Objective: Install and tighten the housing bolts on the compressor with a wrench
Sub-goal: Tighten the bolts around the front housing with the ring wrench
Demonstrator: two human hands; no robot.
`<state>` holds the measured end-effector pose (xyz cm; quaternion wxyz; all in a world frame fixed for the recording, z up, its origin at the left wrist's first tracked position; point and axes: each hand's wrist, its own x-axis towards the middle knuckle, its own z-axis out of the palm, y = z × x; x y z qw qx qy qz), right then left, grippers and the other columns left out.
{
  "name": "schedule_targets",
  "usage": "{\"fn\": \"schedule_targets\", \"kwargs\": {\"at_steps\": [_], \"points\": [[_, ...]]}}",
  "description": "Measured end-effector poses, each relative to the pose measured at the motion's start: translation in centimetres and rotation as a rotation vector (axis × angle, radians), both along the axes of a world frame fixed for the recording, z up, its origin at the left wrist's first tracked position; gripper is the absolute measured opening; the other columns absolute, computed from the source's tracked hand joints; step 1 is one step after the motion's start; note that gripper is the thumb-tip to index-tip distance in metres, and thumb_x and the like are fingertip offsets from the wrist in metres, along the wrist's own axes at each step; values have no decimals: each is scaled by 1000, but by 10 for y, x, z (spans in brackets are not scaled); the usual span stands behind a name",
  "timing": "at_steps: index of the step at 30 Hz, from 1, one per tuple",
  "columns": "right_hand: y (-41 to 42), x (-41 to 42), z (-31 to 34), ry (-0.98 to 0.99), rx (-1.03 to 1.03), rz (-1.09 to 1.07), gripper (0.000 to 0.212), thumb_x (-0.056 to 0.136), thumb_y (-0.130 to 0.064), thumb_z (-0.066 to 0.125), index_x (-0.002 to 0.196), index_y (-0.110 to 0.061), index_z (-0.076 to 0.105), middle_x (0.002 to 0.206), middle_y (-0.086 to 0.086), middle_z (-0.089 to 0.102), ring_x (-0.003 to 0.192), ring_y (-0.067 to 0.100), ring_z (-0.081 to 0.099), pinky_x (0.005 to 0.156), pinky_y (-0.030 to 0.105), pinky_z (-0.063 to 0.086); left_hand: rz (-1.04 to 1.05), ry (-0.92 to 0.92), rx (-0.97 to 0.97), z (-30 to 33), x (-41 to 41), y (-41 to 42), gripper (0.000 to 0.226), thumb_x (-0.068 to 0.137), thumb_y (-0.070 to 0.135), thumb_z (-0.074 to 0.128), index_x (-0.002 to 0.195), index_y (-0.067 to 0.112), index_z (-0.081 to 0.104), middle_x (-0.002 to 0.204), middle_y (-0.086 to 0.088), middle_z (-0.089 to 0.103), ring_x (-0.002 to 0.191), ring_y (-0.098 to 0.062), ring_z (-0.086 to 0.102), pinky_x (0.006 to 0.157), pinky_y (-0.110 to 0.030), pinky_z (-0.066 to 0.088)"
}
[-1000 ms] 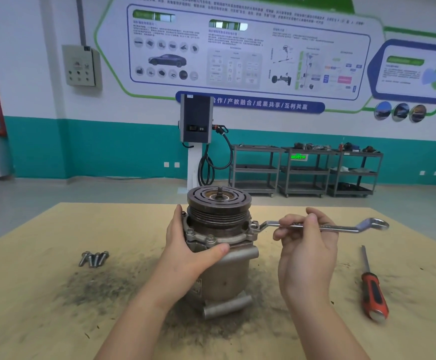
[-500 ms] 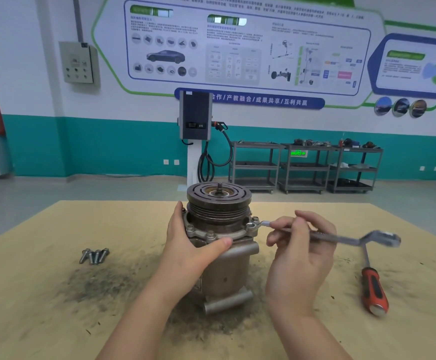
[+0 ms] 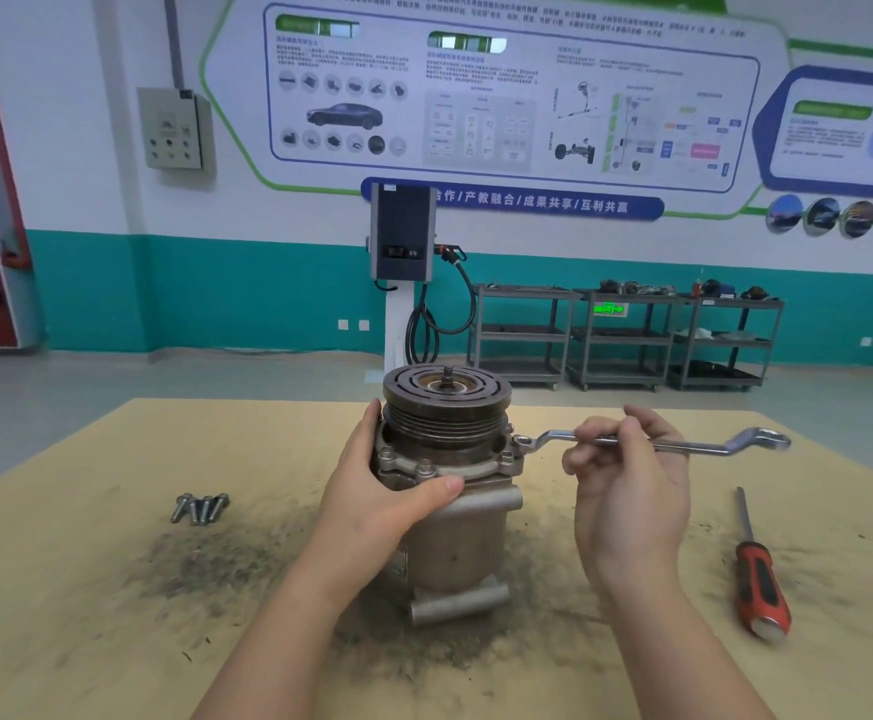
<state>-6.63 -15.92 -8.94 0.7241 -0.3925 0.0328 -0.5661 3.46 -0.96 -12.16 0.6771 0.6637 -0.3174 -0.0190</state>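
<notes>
The metal compressor (image 3: 455, 543) stands upright on the table with its pulley on top. My left hand (image 3: 387, 491) grips its housing from the left, thumb across the front just below the flange. A ring wrench (image 3: 694, 445) sits with its left ring on a bolt (image 3: 522, 442) at the flange's right side and reaches out to the right. My right hand (image 3: 626, 480) pinches the wrench shaft near its middle. More bolt heads (image 3: 425, 466) show along the front of the flange.
Several loose bolts (image 3: 200, 507) lie on the cardboard-covered table (image 3: 86, 615) to the left. A red-handled screwdriver (image 3: 759, 579) lies at the right. Dark grit surrounds the compressor's base. Carts and a charging post stand beyond the table.
The wrench swung toward me and then back away, its far end now level again on the right. My right hand moved with it. My left hand stayed on the housing.
</notes>
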Motion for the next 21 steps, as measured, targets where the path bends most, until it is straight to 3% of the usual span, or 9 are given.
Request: {"fn": "schedule_targets", "kwargs": {"at_steps": [7,17,21], "points": [[-13,4,1,-93,94,108,22,101,2,31,95,-14,46,59,5,61,46,14,49,48,21,42,-37,32,-18,-2,-1,0,110,51,55,85,147,46,32,137,24,54,126,-3,53,110,-41,43],[-38,13,5,76,96,337,21,101,0,30,94,-12,45,58,4,57,44,14,44,48,23,39,-41,39,-16,-5,0,-3,109,50,60,80,145,49,29,137,24,51,125,0,50,109,-36,43],[-38,18,2,60,81,305,21,102,-1,29,92,-12,44,57,3,57,42,15,44,45,23,38,-39,36,-10,-4,0,-2,108,50,61,79,145,50,28,137,25,50,125,0,50,109,-35,43]]}}
